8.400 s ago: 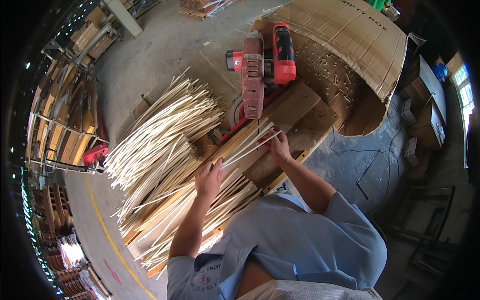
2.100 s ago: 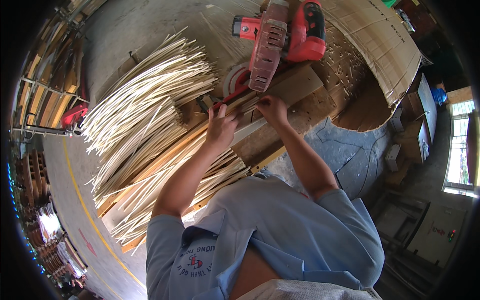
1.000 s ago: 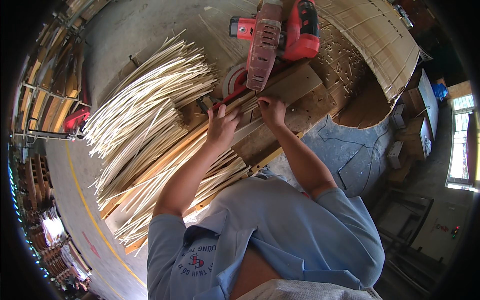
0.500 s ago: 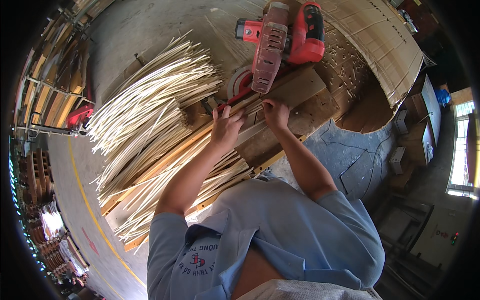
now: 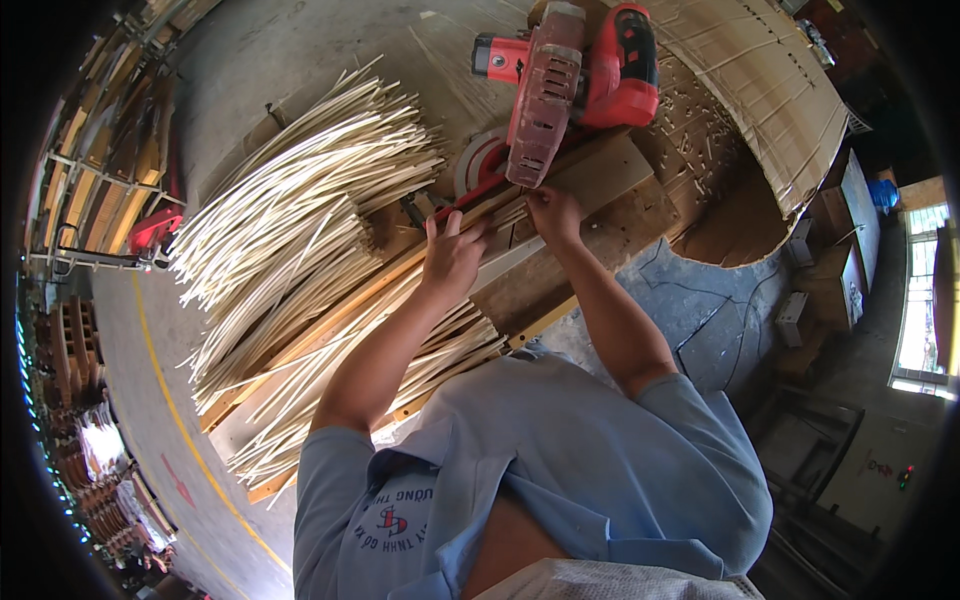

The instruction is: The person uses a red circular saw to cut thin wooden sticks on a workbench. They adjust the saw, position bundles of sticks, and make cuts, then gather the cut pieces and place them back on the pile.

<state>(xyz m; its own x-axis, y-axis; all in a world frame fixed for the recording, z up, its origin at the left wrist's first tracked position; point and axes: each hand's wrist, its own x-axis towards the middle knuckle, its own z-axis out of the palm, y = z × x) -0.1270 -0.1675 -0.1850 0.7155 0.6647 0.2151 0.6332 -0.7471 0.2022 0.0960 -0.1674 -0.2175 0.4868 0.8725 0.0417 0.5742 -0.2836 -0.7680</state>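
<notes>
A small bunch of thin, pale wooden sticks [image 5: 512, 215] lies along a wooden fence between my hands. My left hand [image 5: 455, 262] rests over the bunch at the fence, its fingers bent around the sticks and the thumb raised. At the stick ends, my right hand [image 5: 556, 216] is closed with its fingertips pinched on them, just below the guard of a red mitre saw [image 5: 545, 100]. The saw's blade is hidden by this guard. Left of my left hand, a large heap of similar sticks [image 5: 310, 170] spreads out, and more lie under my left forearm.
A wooden board [image 5: 615, 175] runs to the right of the saw. Beyond it stands a cardboard sheet [image 5: 760, 90] curved around scattered short offcuts [image 5: 690, 120]. Dark cables [image 5: 715, 330] lie on the floor at right. Racks of timber [image 5: 110, 190] stand at far left.
My right hand has shifted slightly away from me, closer to the saw guard. The saw head sits a little farther right. My left hand has hardly moved.
</notes>
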